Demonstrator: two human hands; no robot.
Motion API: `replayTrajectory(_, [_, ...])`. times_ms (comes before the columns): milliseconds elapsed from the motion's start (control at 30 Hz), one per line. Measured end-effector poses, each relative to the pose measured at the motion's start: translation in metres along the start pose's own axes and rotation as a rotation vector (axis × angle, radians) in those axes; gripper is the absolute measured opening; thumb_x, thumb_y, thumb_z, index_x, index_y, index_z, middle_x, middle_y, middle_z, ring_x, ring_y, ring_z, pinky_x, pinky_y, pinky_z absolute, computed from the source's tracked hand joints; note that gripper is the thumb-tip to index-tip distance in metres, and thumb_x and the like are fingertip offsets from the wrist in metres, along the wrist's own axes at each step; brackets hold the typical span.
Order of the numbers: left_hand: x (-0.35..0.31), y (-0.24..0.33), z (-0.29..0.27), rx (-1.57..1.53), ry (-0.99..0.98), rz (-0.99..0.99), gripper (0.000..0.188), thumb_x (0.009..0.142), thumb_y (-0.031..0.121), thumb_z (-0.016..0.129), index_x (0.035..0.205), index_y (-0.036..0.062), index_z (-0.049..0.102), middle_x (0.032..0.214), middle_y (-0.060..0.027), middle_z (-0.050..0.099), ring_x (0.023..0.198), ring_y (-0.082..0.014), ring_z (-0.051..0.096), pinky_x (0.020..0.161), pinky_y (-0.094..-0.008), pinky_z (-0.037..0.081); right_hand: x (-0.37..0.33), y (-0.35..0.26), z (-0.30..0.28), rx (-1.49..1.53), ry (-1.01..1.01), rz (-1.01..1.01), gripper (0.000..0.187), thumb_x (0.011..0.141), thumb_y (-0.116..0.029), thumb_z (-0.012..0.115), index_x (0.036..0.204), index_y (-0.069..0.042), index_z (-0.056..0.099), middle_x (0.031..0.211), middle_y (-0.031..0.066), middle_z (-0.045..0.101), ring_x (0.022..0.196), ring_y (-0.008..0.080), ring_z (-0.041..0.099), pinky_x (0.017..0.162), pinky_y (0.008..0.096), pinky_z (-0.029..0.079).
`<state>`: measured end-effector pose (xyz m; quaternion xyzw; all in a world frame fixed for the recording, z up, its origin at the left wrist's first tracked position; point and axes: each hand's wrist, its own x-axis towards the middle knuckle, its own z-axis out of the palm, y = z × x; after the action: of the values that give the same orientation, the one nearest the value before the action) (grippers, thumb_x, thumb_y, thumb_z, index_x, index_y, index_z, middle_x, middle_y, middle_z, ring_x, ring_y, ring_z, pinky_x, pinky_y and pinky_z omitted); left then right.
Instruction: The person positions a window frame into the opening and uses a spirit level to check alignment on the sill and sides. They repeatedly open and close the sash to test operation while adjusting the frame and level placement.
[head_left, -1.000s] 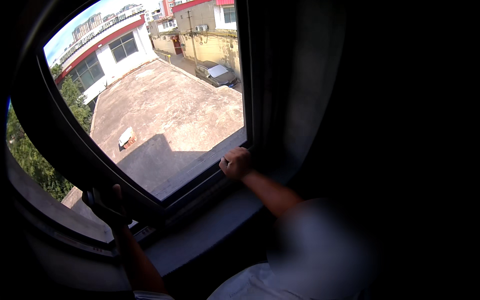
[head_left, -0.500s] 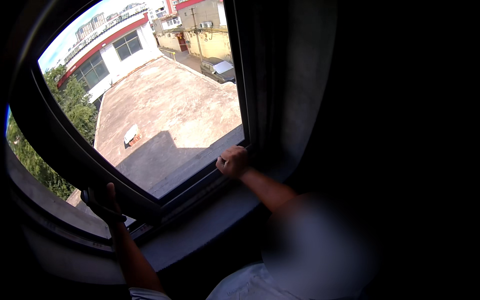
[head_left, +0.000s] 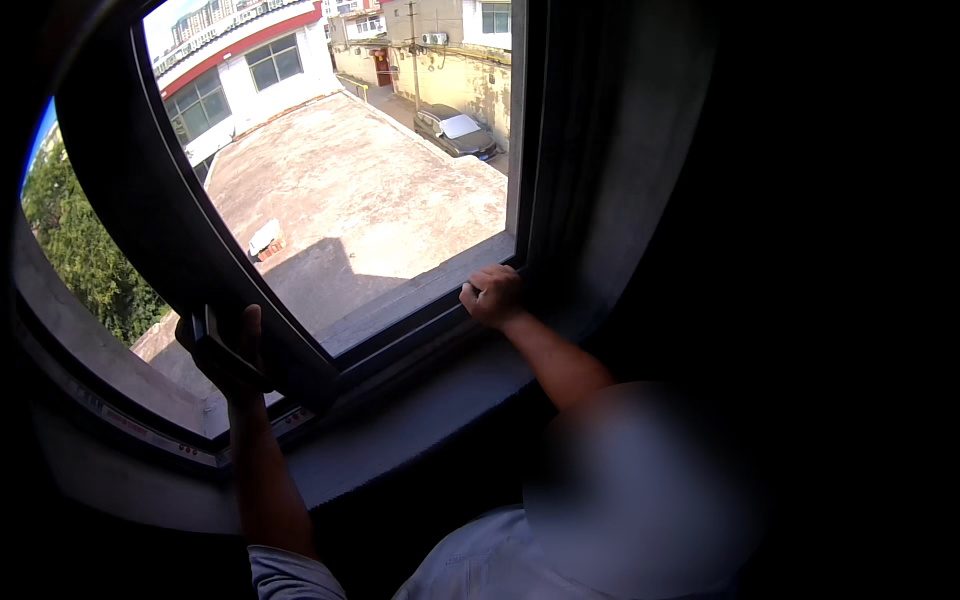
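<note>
A dark-framed window sash (head_left: 165,190) with a large pane fills the left half of the view. My left hand (head_left: 240,360) is closed around the sash's left stile near its lower corner, thumb upright on the near side. A dark, flat-edged object (head_left: 207,330) sits at that hand, too dim to identify. My right hand (head_left: 492,296) is closed in a fist against the bottom rail, close to the lower right corner. Whatever its curled fingers hold is hidden.
Left of the sash, a gap opens onto green trees (head_left: 85,235). The outer frame (head_left: 120,420) curves below, beside a grey sill (head_left: 420,430). Outside lie a pale flat surface (head_left: 370,190), a white building (head_left: 270,55) and a parked car (head_left: 455,130). Deep shadow covers the right side.
Both hands and the sash now appear higher and farther right, as does the scene outside. Each hand keeps its place on the window. The gap at left looks slightly wider.
</note>
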<state>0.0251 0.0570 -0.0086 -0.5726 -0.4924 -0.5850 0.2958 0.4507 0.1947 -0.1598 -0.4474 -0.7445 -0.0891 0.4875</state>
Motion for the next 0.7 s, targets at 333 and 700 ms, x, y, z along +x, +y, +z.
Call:
replayTrajectory(333, [0.012, 0.052, -0.009, -0.274, -0.050, -0.416, 0.089, 0.072, 0.048, 0.099, 0.122, -0.0037, 0.046, 0.106, -0.0313, 0.069, 0.098, -0.0530, 0.072, 0.083, -0.0574, 0.058, 0.005, -0.017, 0.009, 0.329, -0.129, 0.224, 0.010, 0.093, -0.011, 0.068, 0.093, -0.001, 0.067, 0.086, 0.0086, 0.064, 0.080, 0.0216, 0.060, 0.078, 0.0361, 0.051])
replayTrajectory(700, [-0.103, -0.005, -0.019, -0.183, -0.446, -0.533, 0.074, 0.085, 0.045, 0.090, 0.120, -0.0028, 0.046, 0.107, -0.0277, 0.067, 0.096, -0.0481, 0.072, 0.085, -0.0547, 0.057, 0.138, -0.292, 0.035, 1.299, -0.266, 0.237, 0.063, 0.111, -0.055, 0.057, 0.141, 0.000, 0.053, 0.105, 0.0040, 0.062, 0.102, 0.0150, 0.060, 0.097, 0.0318, 0.047])
